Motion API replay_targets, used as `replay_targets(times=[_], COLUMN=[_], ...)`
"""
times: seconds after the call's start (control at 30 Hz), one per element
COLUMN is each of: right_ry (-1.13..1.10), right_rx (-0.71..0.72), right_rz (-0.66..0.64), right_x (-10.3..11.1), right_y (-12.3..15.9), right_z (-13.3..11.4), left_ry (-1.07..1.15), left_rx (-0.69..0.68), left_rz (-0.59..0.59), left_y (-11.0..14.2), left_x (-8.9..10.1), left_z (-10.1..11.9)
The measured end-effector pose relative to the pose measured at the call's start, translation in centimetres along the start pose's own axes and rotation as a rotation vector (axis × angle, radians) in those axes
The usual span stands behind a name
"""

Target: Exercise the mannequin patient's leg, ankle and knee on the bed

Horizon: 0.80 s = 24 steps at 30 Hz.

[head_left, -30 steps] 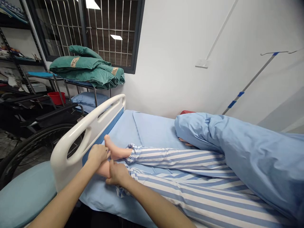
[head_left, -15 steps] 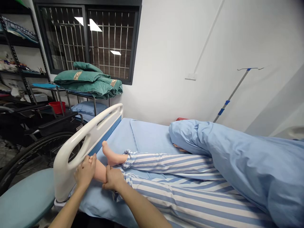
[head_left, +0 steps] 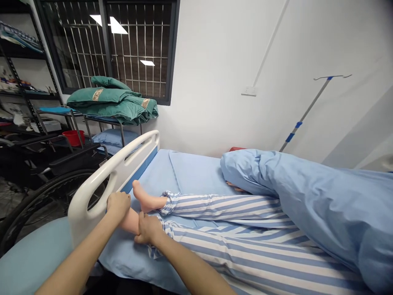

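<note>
On the bed lie two legs in blue-and-white striped trousers (head_left: 221,209), with smooth bare feet. My left hand (head_left: 118,205) is closed over the toe end of the near foot (head_left: 130,222), hiding its toes. Around the ankle of that same foot my right hand (head_left: 149,228) is wrapped, close to the trouser cuff. The far foot (head_left: 147,198) rests untouched beside it with its toes pointing up. A blue quilt (head_left: 294,184) covers the upper legs, and some fingertips (head_left: 235,187) show under its edge.
A white bed end board (head_left: 89,184) stands just left of my hands. Beyond it are a wheelchair (head_left: 76,164), a pale green round-edged surface (head_left: 37,250), and a rack with folded green bedding (head_left: 113,102). An IV pole (head_left: 307,112) stands by the wall at the right.
My left hand first tipped the near foot's toes down toward the end board, then came slightly back up. My right hand has stayed around the ankle. The view also shifted.
</note>
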State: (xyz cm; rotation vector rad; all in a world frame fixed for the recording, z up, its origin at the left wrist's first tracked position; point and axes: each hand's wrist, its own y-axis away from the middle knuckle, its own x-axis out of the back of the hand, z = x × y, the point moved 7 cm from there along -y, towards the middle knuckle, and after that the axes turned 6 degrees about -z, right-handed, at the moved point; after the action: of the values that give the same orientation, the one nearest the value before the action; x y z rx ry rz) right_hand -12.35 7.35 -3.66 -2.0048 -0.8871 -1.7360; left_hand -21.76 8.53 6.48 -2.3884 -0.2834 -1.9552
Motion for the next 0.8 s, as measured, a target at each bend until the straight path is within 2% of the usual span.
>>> replay_targets(times=[0.2,0.3,0.4,0.5,0.67,0.8], right_ry=[-0.013,-0.027,-0.029,-0.023,-0.011,0.018], right_rx=[0.023,0.019,0.007,0.003,-0.015,-0.024], right_rz=[-0.039,-0.049,-0.033,-0.028,-0.022,-0.009], right_x=[-0.5,-0.5,0.0,0.4,0.6,0.1], right_y=[-0.6,-0.7,-0.5,0.0,0.3,0.2], right_z=[0.3,0.3,0.3,0.0,0.0,0.1], left_ry=[0.022,-0.005,0.034,0.083,0.182,0.394], left_rx=[-0.115,-0.167,-0.071,0.059,0.234,0.372], left_rz=[-0.128,-0.041,0.104,0.194,0.286,0.275], left_y=[-1.9,-2.0,-1.5,-0.6,1.0,2.5], left_x=[-2.0,-2.1,-1.7,-1.5,-1.4,-2.4], left_z=[2.2,2.5,1.6,0.6,-0.9,-2.6])
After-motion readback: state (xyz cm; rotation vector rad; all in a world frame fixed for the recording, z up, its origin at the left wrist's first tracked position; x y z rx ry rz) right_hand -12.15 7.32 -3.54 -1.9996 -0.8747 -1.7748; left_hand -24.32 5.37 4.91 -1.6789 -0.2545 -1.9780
